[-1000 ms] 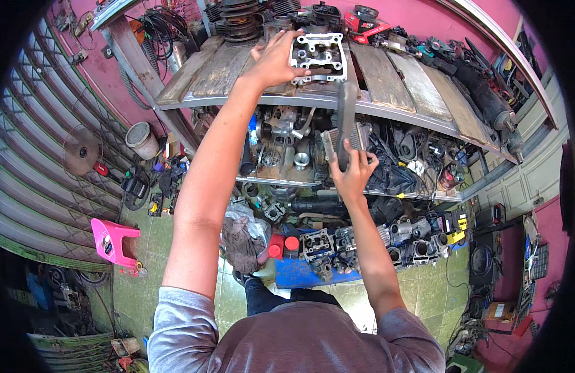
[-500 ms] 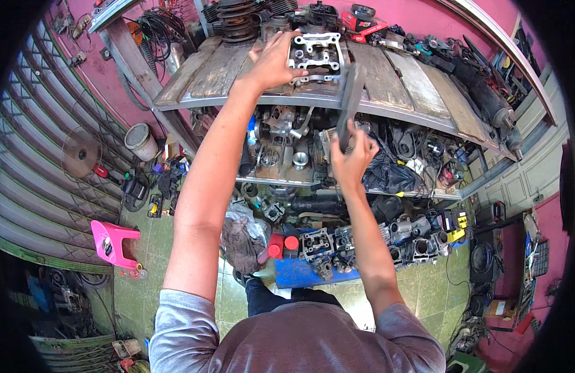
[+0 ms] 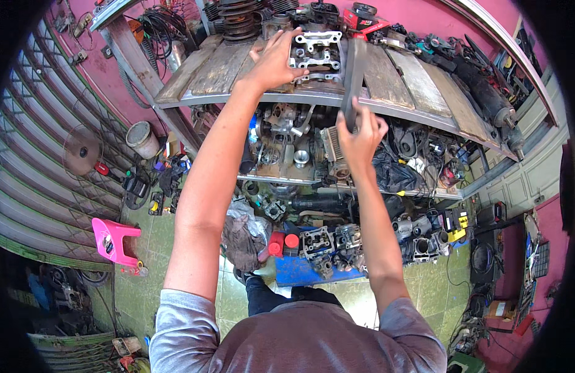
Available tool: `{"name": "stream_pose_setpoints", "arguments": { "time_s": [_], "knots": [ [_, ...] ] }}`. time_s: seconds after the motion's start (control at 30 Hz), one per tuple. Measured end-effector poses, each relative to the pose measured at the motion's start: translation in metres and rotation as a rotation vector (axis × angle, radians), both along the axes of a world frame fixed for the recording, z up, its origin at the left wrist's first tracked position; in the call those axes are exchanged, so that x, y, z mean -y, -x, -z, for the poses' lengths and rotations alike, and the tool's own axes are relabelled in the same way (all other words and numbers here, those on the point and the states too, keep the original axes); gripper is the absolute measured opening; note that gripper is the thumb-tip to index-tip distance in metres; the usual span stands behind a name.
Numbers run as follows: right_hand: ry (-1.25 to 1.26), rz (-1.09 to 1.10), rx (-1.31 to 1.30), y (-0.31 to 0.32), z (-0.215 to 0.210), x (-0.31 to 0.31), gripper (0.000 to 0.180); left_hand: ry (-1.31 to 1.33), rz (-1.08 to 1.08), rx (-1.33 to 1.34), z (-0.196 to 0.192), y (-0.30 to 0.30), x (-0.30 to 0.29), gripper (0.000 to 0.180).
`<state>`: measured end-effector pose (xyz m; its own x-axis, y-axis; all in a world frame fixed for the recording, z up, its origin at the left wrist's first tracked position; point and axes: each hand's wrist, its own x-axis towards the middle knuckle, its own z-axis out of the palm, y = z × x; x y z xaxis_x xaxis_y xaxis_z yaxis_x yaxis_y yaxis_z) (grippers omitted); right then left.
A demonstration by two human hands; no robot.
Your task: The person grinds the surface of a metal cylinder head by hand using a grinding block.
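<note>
On the wooden bench top (image 3: pixel 203 78), near its front edge, stands a silver engine cylinder head (image 3: pixel 318 64) with openings and bolt holes facing me. My left hand (image 3: pixel 275 65) grips its left side, thumb at the lower edge and fingers at the upper one. My right hand (image 3: pixel 364 133) is closed around the lower end of a long, flat, dark grey bar that looks like a file (image 3: pixel 354 78). The bar stands nearly upright along the right side of the cylinder head, somewhat blurred. Whether it touches the metal, I cannot tell.
Finned cylinders (image 3: pixel 236 18) and a red box (image 3: pixel 365 26) sit at the back of the bench. Engine parts crowd the shelf (image 3: pixel 281 177) below. More castings lie on a blue board (image 3: pixel 300 273) near my feet. A pink stool (image 3: pixel 116 239) stands at left.
My right hand has moved up and slightly right with the file, which now stands more upright. My left hand and the cylinder head stay in place.
</note>
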<state>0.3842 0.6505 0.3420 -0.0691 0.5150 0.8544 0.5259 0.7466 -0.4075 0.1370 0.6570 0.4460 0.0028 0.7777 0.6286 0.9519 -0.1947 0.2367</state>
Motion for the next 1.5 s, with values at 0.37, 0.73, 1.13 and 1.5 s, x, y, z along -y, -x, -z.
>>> {"name": "stream_pose_setpoints", "arguments": {
  "time_s": [0.37,0.73,1.13,1.5],
  "knots": [
    [-0.177,-0.009,0.017,0.01,-0.025,0.02,0.045,0.069,-0.062,-0.033,-0.002,-0.003,0.003,0.106],
    [-0.068,-0.043,0.112,0.002,0.01,0.035,0.045,-0.014,-0.06,-0.007,0.0,0.001,-0.01,0.106],
    [0.228,0.167,0.249,-0.002,-0.044,-0.054,0.046,-0.032,-0.065,0.023,0.005,0.006,-0.008,0.103],
    [0.511,0.139,0.535,0.021,-0.071,-0.1,0.05,-0.051,-0.012,0.046,0.004,0.002,-0.008,0.105]
  ]
}}
